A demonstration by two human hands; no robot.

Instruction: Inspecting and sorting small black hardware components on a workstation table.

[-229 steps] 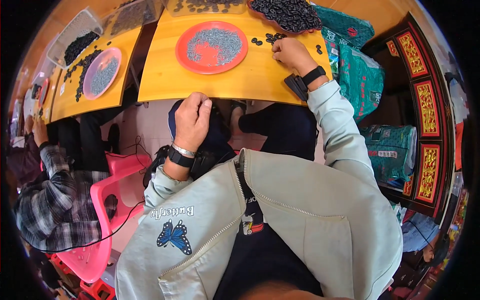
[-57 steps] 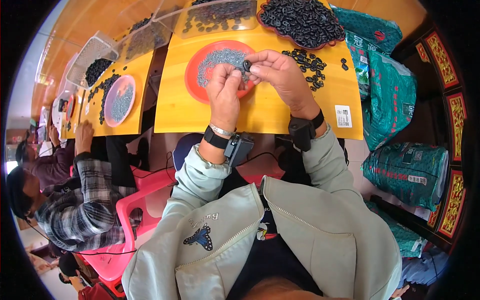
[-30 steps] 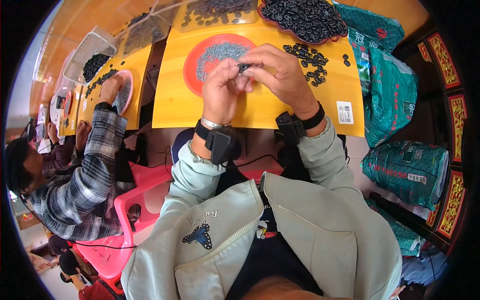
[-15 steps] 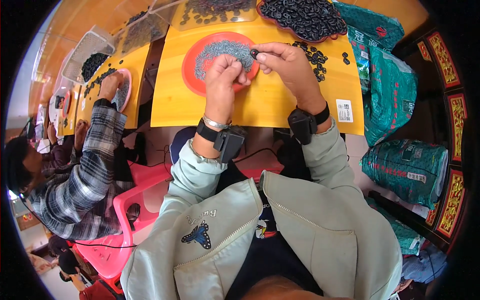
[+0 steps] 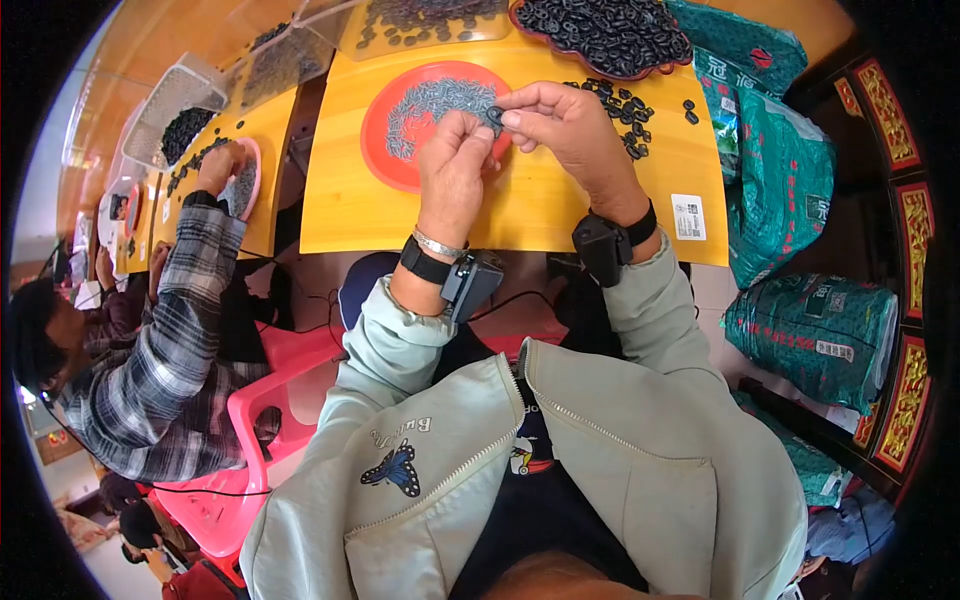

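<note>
Between finger and thumb, my right hand (image 5: 575,135) pinches a small black oval plastic part (image 5: 494,115). My left hand (image 5: 452,175) meets it there, thumb and fingers pressed together against the part's near side; whatever they pinch is too small or hidden to make out. Both hands are over the right side of a round red plate (image 5: 375,155). Small silver screw-like pieces (image 5: 430,98) are spread in the plate. Loose black parts (image 5: 628,110) of a similar kind lie on the yellow table to the right of my right hand.
A dark red tray (image 5: 640,74) heaped with black parts stands at the far right of the yellow table (image 5: 350,225). Behind the plate is a clear bin (image 5: 430,40). Green bags (image 5: 785,180) crowd the right side. At left, a person in a plaid sleeve (image 5: 205,255) reaches to another plate.
My left hand has moved up and right to meet the black part. My right hand has shifted slightly left and down, bringing the part against the left fingertips.
</note>
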